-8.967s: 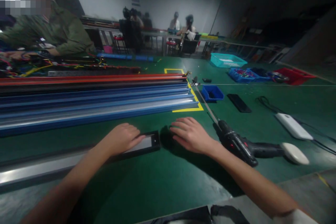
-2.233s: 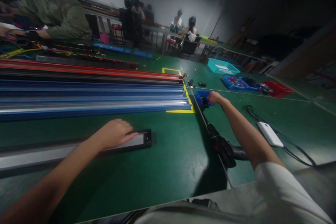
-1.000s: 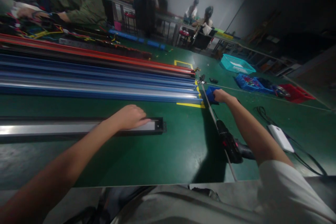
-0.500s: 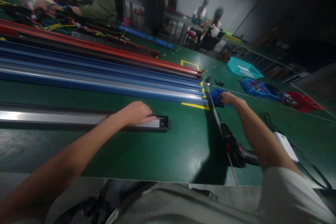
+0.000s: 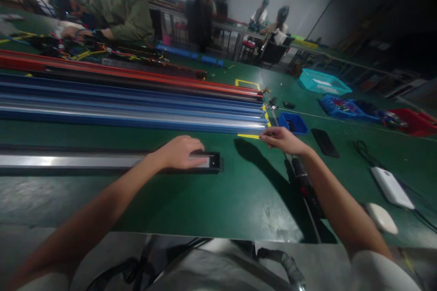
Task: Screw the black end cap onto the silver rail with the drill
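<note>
Left hand: spread, resting on dark channel | right hand: fingertips together, contents unclear, near blue bin

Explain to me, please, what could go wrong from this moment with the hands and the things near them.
The right hand has its fingertips close together above the table; any small piece there could drop, though I cannot tell whether it holds one. The right forearm crosses in front of the drill in this view, so it might knock it. The left hand rests near the end of the long rail; a sideways push could perhaps shift it.
</note>
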Demonstrator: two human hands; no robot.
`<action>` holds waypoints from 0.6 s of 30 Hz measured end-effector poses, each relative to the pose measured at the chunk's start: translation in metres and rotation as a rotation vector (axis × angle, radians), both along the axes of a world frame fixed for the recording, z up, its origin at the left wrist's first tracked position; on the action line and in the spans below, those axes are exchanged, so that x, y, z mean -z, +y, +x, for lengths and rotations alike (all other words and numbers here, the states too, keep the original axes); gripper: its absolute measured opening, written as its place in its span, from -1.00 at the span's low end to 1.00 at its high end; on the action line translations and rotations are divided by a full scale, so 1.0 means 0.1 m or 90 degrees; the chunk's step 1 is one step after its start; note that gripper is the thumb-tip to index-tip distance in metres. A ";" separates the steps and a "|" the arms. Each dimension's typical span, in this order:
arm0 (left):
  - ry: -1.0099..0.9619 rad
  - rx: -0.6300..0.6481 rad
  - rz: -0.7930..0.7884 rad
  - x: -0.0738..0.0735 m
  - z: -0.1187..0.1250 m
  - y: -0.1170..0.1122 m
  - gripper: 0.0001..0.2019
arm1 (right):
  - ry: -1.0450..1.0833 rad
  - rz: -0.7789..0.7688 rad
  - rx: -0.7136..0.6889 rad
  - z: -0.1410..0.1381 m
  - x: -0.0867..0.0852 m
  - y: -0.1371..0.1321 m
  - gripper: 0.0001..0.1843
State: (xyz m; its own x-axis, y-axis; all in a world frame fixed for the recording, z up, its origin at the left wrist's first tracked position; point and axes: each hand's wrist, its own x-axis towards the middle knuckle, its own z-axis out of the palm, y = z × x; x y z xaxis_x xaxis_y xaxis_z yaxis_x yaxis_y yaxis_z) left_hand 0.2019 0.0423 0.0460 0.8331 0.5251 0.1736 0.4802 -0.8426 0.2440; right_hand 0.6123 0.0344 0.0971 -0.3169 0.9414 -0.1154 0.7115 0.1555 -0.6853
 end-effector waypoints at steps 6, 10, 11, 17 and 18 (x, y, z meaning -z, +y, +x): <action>0.009 0.031 0.065 -0.14 0.45 -0.29 -0.34 | -0.021 -0.060 -0.199 -0.61 0.33 0.07 -0.67; 0.106 0.152 0.135 -0.04 0.66 -0.35 -0.54 | -0.022 -0.007 -0.195 -0.75 0.46 0.20 -0.78; 0.125 0.163 0.145 -0.01 0.67 -0.34 -0.59 | -0.020 0.014 -0.189 -0.77 0.49 0.21 -0.80; 0.142 0.143 0.150 0.05 0.60 -0.33 -0.71 | 0.020 0.051 -0.188 -0.74 0.66 0.15 -0.76; 0.140 0.151 0.154 0.05 0.59 -0.33 -0.71 | 0.034 0.048 -0.186 -0.73 0.67 0.13 -0.73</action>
